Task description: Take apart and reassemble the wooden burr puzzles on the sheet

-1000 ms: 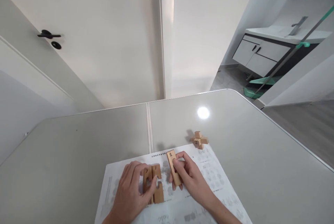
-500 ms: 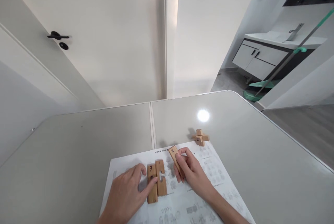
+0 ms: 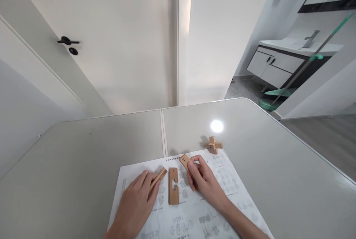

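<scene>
In my left hand (image 3: 137, 200) a wooden puzzle piece (image 3: 161, 174) is pinched, tilted up on its edge so its marking is hard to read. My right hand (image 3: 205, 181) grips another wooden puzzle piece, marked 2 (image 3: 184, 160), between thumb and fingers; its lower part is hidden by the hand. Between the hands a notched wooden piece marked 1 (image 3: 173, 194) lies flat on a printed sheet (image 3: 178, 218), touched by neither hand. Past my right hand, at the sheet's far edge, sits an assembled wooden cross-shaped puzzle (image 3: 213, 145) with a 2 on it.
The sheet, with faint grey diagrams, lies on a pale table (image 3: 83, 179) with a seam (image 3: 163, 131) running through it. Beyond stands a white door (image 3: 125, 38) with a black handle (image 3: 68, 41). At right are a sink cabinet (image 3: 275, 64) and a green-handled dustpan (image 3: 268, 104).
My left hand has picked up the piece marked 3 from beside piece 1 and tilted it. Piece 1 now lies alone, turned slightly. My right hand still holds piece 2.
</scene>
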Demonstrator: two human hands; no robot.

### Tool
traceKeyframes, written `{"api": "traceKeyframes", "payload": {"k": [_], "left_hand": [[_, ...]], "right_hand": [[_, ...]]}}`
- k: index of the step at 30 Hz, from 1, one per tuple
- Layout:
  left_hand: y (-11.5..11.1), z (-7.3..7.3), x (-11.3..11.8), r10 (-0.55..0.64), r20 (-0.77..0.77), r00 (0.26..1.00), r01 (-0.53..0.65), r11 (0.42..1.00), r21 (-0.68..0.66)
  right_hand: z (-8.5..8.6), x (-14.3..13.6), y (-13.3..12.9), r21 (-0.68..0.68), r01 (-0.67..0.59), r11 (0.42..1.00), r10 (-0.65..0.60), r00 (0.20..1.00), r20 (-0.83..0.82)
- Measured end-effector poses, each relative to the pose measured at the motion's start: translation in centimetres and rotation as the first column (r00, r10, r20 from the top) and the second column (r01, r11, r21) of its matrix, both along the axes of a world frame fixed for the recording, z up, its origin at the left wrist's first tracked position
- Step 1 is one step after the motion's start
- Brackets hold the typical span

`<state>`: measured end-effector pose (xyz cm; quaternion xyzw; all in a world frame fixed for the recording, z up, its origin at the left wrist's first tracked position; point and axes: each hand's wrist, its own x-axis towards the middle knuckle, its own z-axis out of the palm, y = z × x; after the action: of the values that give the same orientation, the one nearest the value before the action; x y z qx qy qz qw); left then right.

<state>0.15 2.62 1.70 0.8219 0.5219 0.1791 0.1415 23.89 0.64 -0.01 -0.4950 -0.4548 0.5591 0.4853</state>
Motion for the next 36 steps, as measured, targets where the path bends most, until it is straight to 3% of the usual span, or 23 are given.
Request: {"api": "traceKeyframes", "payload": {"k": [4,7,10,13,22,30,36], "left_hand": [[-0.9,0.9,0.8,0.080,0.294,0.952,0.015,0.951,-0.307],[-1.9,0.8,1.7,0.185,0.554,0.812,0.194,0.808,-0.556],[-2.6,-0.1,2.2,0.306,0.665,0.681,0.350,0.661,-0.664],[-2.9,-1.1,2.4,0.387,0.705,0.595,0.428,0.590,-0.685],[-2.8,-1.7,2.6,0.332,0.723,0.606,0.465,0.590,-0.660],[-3.1,-2.2,2.7,0.311,0.743,0.593,0.472,0.613,-0.634],[-3.1,-2.5,2.7,0.285,0.713,0.641,0.453,0.609,-0.651]], "right_hand": [[0.0,0.0,-0.1,0.000,0.042,0.999,-0.042,0.999,-0.021],[0.2,0.2,-0.1,0.006,0.060,0.998,-0.059,0.996,-0.070],[0.3,0.4,-0.1,-0.043,0.014,0.999,-0.023,0.978,-0.208],[0.1,0.4,0.0,-0.119,-0.034,0.992,-0.018,0.914,-0.405],[0.0,0.6,0.2,-0.212,-0.151,0.966,-0.046,0.702,-0.711],[0.7,0.6,-0.5,-0.086,-0.277,0.957,0.196,0.835,-0.513],[1.2,0.4,-0.9,-0.057,-0.291,0.955,0.258,0.910,-0.324]]}}
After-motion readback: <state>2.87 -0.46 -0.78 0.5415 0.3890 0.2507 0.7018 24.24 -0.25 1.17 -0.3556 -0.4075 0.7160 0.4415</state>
